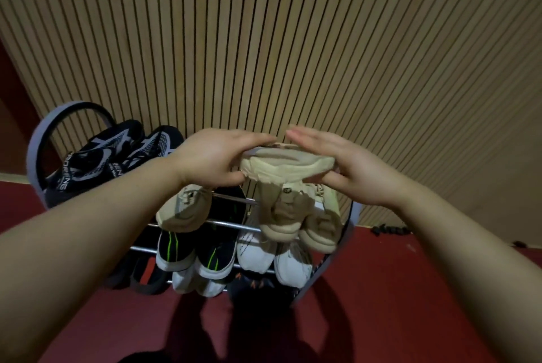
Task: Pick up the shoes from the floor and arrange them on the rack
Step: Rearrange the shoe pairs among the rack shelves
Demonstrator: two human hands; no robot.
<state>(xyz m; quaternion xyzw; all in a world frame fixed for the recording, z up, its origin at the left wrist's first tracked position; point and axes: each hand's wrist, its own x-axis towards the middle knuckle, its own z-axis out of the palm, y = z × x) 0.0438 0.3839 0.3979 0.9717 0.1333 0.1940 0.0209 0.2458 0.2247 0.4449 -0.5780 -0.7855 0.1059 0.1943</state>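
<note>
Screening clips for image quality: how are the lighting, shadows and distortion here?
Head view: dim, warm light; the wide-angle lens bends the slatted wall into a fan; the person's dark shadow lies on the red floor before the rack; the beige shoe held by the left hand and right hand looks slightly soft.

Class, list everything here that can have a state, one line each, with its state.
held beige shoe: lifted above the rack, gripped at both ends.
left hand: pinches the shoe's left end.
right hand: pinches its right end.
rack: upright, shoes on its tiers.
black-and-grey sneakers: resting on the rack, upper left.
green-striped sneakers: resting on a lower tier.
white sneakers: resting on a lower tier.
</note>
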